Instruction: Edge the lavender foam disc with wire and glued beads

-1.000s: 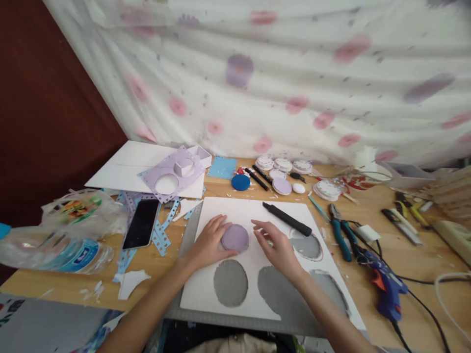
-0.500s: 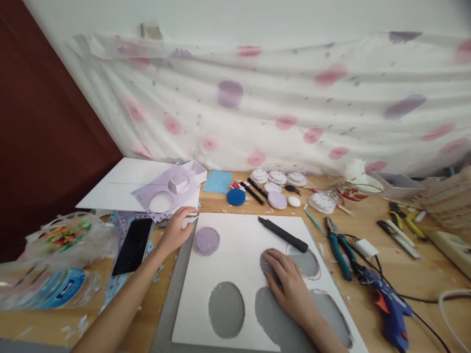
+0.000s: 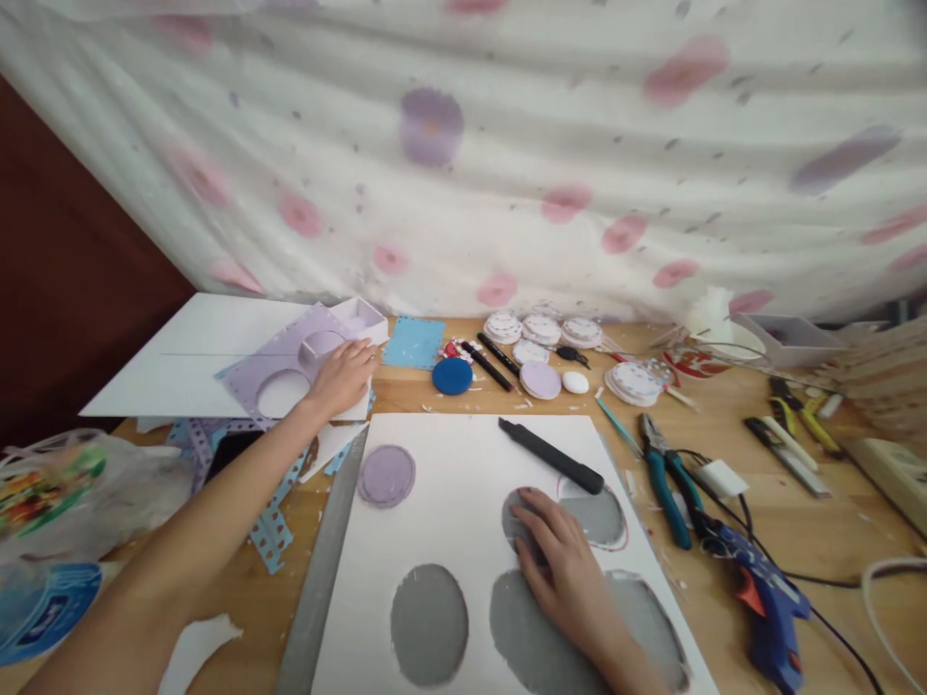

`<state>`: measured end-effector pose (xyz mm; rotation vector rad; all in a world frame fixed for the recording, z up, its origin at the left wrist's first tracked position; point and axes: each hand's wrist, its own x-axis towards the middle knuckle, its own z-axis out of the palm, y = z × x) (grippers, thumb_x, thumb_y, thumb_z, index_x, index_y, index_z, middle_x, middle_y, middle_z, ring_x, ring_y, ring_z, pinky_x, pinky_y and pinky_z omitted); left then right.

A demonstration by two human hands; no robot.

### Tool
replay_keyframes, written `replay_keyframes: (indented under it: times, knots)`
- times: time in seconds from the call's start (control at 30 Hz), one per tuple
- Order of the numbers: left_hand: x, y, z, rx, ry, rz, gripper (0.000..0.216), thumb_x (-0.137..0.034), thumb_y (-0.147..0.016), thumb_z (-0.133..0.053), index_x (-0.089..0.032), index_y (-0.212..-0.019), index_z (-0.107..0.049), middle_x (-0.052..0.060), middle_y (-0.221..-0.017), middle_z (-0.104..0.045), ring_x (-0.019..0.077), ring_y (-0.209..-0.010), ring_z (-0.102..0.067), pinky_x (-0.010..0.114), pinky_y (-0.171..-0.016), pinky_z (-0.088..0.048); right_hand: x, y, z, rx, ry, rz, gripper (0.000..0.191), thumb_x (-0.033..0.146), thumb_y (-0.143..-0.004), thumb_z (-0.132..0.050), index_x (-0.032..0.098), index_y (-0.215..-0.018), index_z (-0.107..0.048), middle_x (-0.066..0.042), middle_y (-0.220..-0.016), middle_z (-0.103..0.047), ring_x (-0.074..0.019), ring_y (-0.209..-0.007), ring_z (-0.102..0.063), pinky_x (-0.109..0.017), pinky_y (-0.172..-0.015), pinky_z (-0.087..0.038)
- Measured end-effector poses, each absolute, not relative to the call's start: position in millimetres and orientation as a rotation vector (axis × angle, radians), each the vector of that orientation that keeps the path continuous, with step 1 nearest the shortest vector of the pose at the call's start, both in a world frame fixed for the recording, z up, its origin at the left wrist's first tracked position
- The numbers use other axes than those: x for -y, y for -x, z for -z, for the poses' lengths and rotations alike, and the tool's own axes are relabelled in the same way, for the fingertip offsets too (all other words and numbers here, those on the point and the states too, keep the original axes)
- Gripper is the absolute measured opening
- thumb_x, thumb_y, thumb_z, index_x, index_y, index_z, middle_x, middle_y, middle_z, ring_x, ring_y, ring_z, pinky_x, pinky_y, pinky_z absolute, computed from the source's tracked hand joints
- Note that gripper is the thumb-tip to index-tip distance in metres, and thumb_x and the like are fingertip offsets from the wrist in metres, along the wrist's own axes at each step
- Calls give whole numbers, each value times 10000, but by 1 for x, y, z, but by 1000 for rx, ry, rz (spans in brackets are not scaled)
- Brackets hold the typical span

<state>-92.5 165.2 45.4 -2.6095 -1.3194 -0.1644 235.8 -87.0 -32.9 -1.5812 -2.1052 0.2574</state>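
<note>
My left hand (image 3: 342, 378) reaches far left and rests, fingers curled down, on the purple perforated sheet (image 3: 269, 362) with round cut-outs, beside a small white box (image 3: 360, 318). My right hand (image 3: 561, 565) lies flat with fingers apart on the white foam board (image 3: 453, 502), over one of its round holes. A purple disc (image 3: 386, 475) sits on the board's upper left. A black craft knife (image 3: 551, 456) lies on the board just above my right hand.
Pliers (image 3: 660, 469) and a blue glue gun (image 3: 760, 589) lie right of the board. A blue disc (image 3: 453, 375), black markers, round decorated discs (image 3: 542, 331) and a bowl stand at the back. Plastic bags (image 3: 65, 492), a phone and paper scraps crowd the left. A flowered cloth hangs behind.
My left hand let go of the purple disc and moved left and back onto the purple sheet. My right hand slid down the board onto a hole. The view shifted.
</note>
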Motion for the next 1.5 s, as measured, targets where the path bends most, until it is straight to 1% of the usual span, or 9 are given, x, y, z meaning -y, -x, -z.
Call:
replay_keyframes:
  times: [0.13, 0.33, 0.5, 0.67, 0.83, 0.93, 1.07, 1.27, 1.5]
  knots:
    - [-184, 99, -55, 1469, 2485, 161, 296, -13, -774, -410, -132, -928, -632, 147, -971, -664, 286, -1051, -564, 460, -979, -329, 87, -235, 32, 2106, 1591, -276, 307, 194, -878, -489, 213, -1179, -549, -109, -1311, -533, -258, -1271, -463, -456, -1010, -458]
    - [-185, 114, -73, 1663, 2316, 182, 225, -179, -881, -439, -41, -992, -576, 153, -1010, -639, 295, -1037, -525, 443, -922, -310, 87, -235, 33, 2087, 1601, -281, 311, 185, -867, -487, 217, -1169, -557, -110, -1305, -541, -267, -1266, -470, -463, -1002, -465]
    - [-192, 115, -80, 1786, 2327, 164, 239, -258, -888, -498, -76, -865, -652, 53, -780, -666, 239, -973, -528, 411, -933, -301, 86, -235, 33, 2076, 1598, -282, 306, 189, -863, -485, 217, -1155, -571, -113, -1295, -551, -271, -1259, -481, -465, -995, -472]
    - [-198, 111, -100, 1925, 2303, 316, 324, -377, -848, -582, -111, -1001, -686, 18, -840, -695, 202, -912, -553, 402, -932, -331, 87, -236, 30, 2084, 1587, -266, 292, 179, -865, -477, 207, -1137, -582, -119, -1284, -559, -270, -1258, -482, -463, -991, -472]
    - [-186, 103, -113, 1973, 2335, 505, 379, -422, -815, -618, -118, -1030, -690, 29, -992, -722, 160, -832, -598, 302, -833, -427, 83, -231, 12, 2238, 1448, -199, 331, 102, -856, -458, 198, -1146, -585, -119, -1289, -564, -281, -1262, -461, -503, -1005, -428]
    - [-181, 103, -108, 1926, 2352, 538, 345, -441, -793, -639, -161, -981, -712, 26, -940, -737, 199, -876, -621, 366, -932, -403, 71, -217, -6, 2369, 1307, -262, 369, 70, -839, -457, 186, -1167, -581, -127, -1289, -573, -274, -1189, -509, -490, -964, -442]
    - [-176, 112, -95, 1537, 2465, 394, 152, -302, -817, -607, -211, -813, -728, 45, -847, -744, 258, -927, -606, 527, -1075, -210, 44, -184, -21, 2527, 1089, -408, 406, 107, -850, -474, 178, -1243, -543, -122, -1349, -538, -247, -1183, -502, -439, -958, -438]
    - [-155, 117, -77, 1314, 2654, 278, 120, -236, -802, -606, -245, -770, -721, 15, -801, -743, 239, -859, -600, 511, -1076, -231, 16, -155, -5, 2675, 944, -454, 483, 261, -917, -451, 163, -1388, -407, -86, -1492, -387, -240, -1355, -343, -444, -1059, -350]
    - [-116, 102, -55, 1171, 2780, 358, 164, -312, -882, -551, -262, -871, -707, -15, -858, -743, 204, -879, -610, 483, -1131, -181, 44, -181, -6, 2617, 1012, -519, 366, 230, -921, -445, 189, -1279, -509, -65, -1384, -520, -232, -1306, -401, -449, -1078, -329]
